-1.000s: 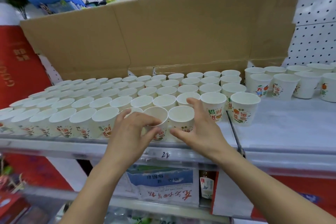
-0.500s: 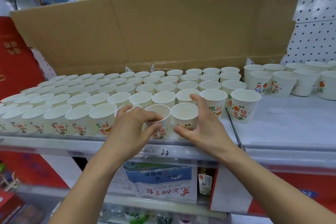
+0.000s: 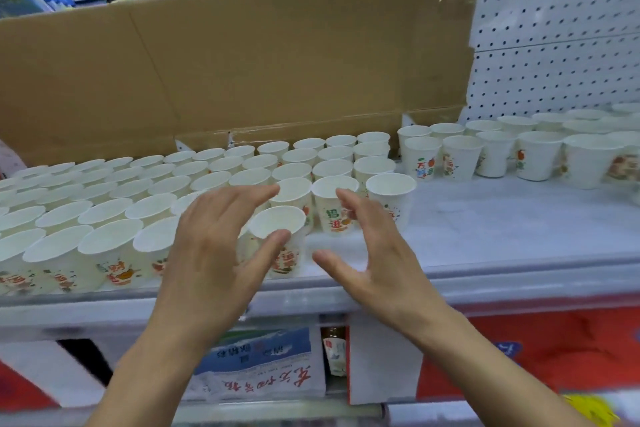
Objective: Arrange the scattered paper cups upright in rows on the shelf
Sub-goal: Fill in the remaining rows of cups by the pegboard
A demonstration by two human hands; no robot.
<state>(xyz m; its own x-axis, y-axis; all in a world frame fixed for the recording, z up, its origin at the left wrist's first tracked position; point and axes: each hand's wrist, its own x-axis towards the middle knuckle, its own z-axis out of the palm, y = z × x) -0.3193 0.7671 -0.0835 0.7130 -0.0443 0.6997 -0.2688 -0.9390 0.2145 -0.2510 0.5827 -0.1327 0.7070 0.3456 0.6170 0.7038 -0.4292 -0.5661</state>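
Note:
Many white paper cups with printed red and green marks stand upright in tight rows (image 3: 145, 191) across the left part of the white shelf (image 3: 502, 229). One cup (image 3: 282, 239) stands at the front right end of the rows. My left hand (image 3: 214, 246) hovers beside it, fingers spread, thumb tip near its rim. My right hand (image 3: 374, 253) is open to the right of that cup, in front of another cup (image 3: 334, 204). Neither hand grips a cup. A loose group of upright cups (image 3: 502, 152) stands at the back right.
A brown cardboard sheet (image 3: 242, 73) stands behind the rows. White pegboard (image 3: 561, 38) backs the right side. Bare shelf surface lies at the front right. Below the shelf sit boxes and a printed bag (image 3: 263, 367).
Both hands have let go of the front cups and spread open, drawing slightly back. The camera has shifted, so the scene sits further left.

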